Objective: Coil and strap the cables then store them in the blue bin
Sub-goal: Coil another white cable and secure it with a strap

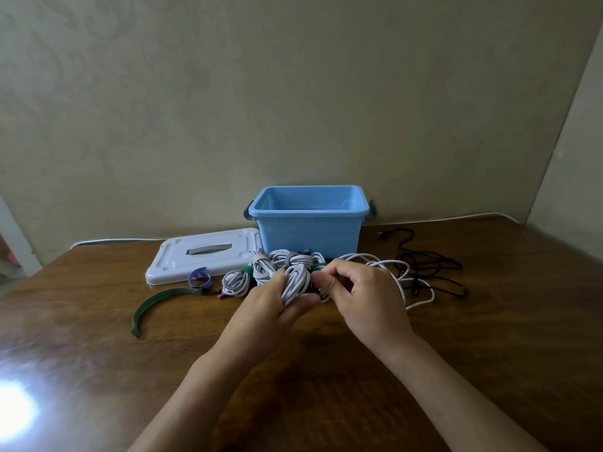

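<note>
White cable coil (295,283) gripped in left hand (277,300) above table (489,321), near blue bin (308,230). Right hand (362,290) pinching its end, plug hidden behind fingers. No readable writing anywhere. Black cable (427,265) blurred at right.

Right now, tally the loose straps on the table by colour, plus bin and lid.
Green strap, lying open in a curve: 1
Purple strap, curled beside the lid: 1
Blue bin, open, nothing visible inside: 1
White lid, flat on the table: 1
Total: 4
Straps already wrapped around the coiled cables are not counted.
</note>
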Demonstrator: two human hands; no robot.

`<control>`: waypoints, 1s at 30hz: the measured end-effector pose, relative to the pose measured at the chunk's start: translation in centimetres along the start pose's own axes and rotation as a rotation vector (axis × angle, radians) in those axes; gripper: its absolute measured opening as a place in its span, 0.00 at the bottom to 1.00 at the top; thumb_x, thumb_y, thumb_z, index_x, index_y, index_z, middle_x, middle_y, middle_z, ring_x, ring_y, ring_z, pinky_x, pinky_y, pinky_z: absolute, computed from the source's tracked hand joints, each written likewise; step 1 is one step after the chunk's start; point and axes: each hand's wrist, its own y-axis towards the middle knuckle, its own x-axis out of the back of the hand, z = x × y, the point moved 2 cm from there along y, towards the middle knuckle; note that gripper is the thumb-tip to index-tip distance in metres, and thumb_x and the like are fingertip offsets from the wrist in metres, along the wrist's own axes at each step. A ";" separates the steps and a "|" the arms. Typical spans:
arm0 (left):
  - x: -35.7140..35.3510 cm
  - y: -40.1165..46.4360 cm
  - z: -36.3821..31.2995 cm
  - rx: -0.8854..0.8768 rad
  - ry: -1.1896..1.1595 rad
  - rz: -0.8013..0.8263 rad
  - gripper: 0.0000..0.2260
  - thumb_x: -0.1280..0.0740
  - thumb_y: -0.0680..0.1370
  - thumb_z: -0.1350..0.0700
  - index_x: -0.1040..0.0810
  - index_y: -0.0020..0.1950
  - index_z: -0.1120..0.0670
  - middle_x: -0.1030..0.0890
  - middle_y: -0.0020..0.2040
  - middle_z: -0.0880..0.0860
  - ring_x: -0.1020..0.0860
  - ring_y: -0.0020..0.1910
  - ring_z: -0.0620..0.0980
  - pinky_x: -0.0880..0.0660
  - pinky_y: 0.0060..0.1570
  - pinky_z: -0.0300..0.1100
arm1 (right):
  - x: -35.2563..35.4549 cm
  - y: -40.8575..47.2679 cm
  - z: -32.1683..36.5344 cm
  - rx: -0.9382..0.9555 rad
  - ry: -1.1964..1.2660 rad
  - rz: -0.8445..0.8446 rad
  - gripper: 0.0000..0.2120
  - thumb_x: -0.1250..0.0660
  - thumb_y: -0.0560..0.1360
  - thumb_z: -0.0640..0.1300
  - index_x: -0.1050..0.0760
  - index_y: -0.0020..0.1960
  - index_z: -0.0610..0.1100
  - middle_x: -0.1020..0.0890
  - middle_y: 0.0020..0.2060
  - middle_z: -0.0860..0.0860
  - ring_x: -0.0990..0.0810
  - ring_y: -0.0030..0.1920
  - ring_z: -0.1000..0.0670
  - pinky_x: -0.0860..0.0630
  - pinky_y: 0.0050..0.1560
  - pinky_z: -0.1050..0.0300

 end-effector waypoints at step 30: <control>-0.6 0.1 0.2 0.089 0.351 -0.014 0.07 0.31 0.79 0.50 0.27 0.53 0.50 0.20 0.46 0.45 0.22 0.43 0.42 0.20 0.45 0.46 | -2.0 -0.1 -0.6 -0.286 0.344 0.288 0.31 0.49 0.78 0.70 0.18 0.56 0.49 0.16 0.38 0.57 0.19 0.42 0.59 0.21 0.50 0.55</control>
